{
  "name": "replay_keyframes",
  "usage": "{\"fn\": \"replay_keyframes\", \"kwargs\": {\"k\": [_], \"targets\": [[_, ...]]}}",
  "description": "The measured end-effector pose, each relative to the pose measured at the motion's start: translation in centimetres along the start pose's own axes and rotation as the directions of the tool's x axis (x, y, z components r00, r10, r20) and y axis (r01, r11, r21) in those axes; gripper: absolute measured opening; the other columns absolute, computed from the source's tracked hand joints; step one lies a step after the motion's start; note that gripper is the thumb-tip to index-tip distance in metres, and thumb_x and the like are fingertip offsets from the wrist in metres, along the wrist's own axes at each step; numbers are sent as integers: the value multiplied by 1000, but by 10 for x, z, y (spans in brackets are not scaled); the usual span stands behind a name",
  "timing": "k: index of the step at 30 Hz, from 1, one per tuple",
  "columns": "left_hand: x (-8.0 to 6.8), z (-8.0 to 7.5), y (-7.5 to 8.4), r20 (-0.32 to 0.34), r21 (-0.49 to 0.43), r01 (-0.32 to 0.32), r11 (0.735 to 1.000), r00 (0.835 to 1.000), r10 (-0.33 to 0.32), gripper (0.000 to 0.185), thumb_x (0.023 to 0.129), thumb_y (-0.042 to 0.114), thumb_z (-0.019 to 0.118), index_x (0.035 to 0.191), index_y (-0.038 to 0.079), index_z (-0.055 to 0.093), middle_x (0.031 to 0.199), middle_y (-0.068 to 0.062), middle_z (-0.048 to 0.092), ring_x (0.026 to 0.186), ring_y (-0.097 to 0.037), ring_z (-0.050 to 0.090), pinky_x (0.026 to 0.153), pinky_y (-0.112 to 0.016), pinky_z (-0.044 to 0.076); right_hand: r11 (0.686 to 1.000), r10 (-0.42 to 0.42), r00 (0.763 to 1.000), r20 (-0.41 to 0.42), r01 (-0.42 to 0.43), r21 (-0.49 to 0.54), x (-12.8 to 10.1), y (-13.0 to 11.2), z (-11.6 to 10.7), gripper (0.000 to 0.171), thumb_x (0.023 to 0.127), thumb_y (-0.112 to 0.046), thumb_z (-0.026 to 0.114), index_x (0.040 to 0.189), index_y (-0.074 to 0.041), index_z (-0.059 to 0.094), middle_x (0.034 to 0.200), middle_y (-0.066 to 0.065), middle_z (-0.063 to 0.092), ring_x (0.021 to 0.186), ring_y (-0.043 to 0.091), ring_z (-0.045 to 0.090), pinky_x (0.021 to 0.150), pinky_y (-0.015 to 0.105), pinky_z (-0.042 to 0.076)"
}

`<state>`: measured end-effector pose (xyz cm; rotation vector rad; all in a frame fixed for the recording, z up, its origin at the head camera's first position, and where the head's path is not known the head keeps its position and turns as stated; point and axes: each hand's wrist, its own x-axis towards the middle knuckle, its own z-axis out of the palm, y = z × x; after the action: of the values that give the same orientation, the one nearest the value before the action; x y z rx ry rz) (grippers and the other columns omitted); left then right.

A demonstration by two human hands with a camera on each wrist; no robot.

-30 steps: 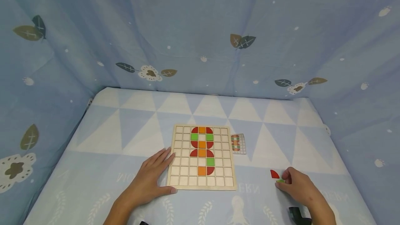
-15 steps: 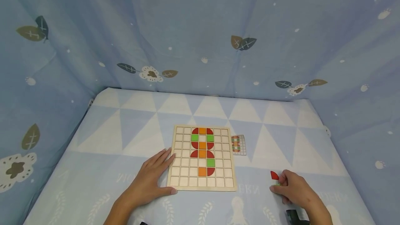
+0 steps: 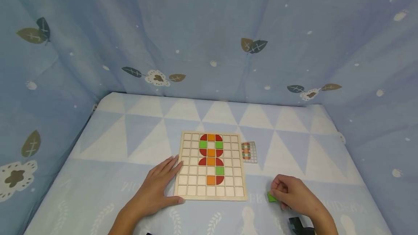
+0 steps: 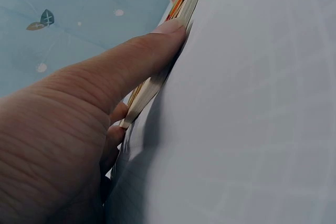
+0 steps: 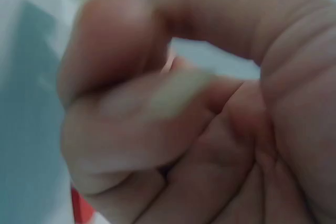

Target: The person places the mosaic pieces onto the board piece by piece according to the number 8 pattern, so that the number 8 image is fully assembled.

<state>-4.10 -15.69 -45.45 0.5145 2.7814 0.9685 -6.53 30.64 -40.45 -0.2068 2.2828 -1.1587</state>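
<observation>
A square wooden grid board (image 3: 192, 190) lies mid-table. Red quarter-round, orange and green tiles fill some of its cells, forming an upright figure. My left hand (image 3: 155, 191) rests along its left side with fingers spread; the thumb (image 4: 170, 26) touches the board's edge. To the right of the board, my right hand (image 3: 295, 194) pinches a green square tile (image 3: 271, 197) between thumb and index finger, low over the cloth. Beyond the curled fingers in the right wrist view, a bit of red (image 5: 81, 206) shows; the red quarter-round tile is out of sight in the head view.
A small pattern card (image 3: 253, 151) lies against the board's right edge. A black device (image 3: 298, 225) sits by the right wrist. Blue patterned fabric (image 3: 209, 28) walls off the back and both sides of the cloth-covered table (image 3: 117, 140).
My right hand has moved left, toward the board, with the green tile. The red quarter-round tile beside it has dropped out of sight in the head view. My left hand stays put.
</observation>
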Motion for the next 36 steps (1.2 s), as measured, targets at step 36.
{"fn": "replay_keyframes", "kwargs": {"k": [36], "targets": [[-3, -3, 3, 20, 7, -12, 1000, 1000, 12, 110, 77, 77, 72, 164, 18, 39, 172, -2, 25, 157, -30, 22, 117, -62, 24, 872, -439, 891, 112, 453, -185, 138, -109, 97, 11, 101, -14, 66, 93, -22, 66, 74, -11, 61, 58, 3, 53, 57, 22, 47]]}}
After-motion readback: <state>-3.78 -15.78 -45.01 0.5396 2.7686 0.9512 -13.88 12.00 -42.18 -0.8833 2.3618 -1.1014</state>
